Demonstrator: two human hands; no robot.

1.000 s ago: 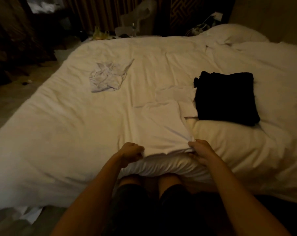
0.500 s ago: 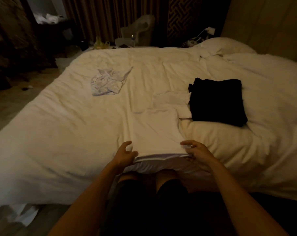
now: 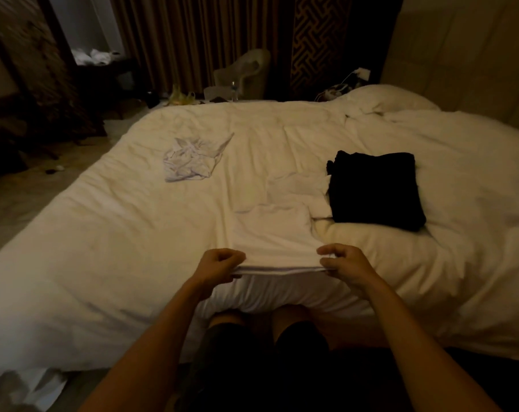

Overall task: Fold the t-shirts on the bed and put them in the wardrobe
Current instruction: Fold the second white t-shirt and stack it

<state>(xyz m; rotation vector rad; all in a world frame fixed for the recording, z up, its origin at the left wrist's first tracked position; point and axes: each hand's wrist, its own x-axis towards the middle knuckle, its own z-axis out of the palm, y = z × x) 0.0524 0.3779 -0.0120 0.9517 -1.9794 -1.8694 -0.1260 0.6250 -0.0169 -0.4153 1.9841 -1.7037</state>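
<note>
White t-shirt [image 3: 274, 233], edge pinched by left hand [image 3: 221, 261] and right hand [image 3: 343, 263], left newly curled

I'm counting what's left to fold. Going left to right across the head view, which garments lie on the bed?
From the left: crumpled white garment → flat white t-shirt, its near hem pinched by the left hand and right hand → folded black garment.
</note>
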